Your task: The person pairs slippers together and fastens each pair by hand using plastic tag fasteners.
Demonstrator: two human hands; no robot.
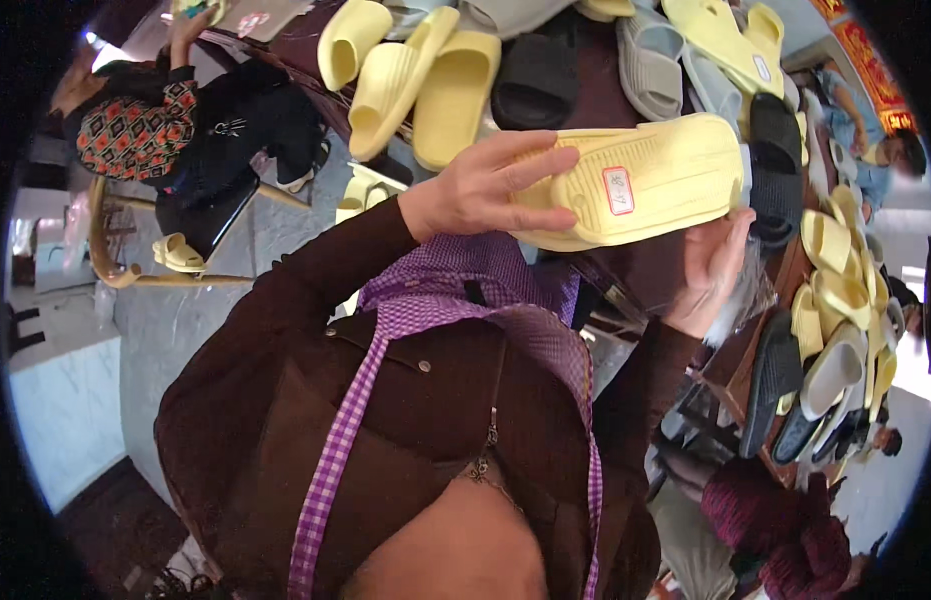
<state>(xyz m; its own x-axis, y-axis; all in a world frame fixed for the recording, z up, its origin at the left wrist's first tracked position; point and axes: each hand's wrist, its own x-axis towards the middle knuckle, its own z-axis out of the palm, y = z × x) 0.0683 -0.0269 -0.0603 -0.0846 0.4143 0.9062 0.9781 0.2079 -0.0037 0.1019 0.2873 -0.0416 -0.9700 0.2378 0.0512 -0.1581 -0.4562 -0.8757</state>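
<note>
A pale yellow slipper [675,175] is held up in front of my chest, its ribbed sole facing me. On the sole is a small white label with a red border [618,191]. My left hand [485,185] grips the slipper's left end, with fingers laid across the sole and the thumb out of sight. At the lower right end, my right hand [713,265] holds the edge with its fingers pointing up; part of its grip is hidden behind the slipper. Just beyond it lie yellow slippers [457,95] and a black slipper [536,80] on the dark table [597,95].
Grey slippers [650,70] and dark slippers [774,170] line the table's far right. More are heaped on the right [830,300]. A co-worker in a patterned top [135,128] sits at the left beside a wooden chair [113,265]. Other people are at the right.
</note>
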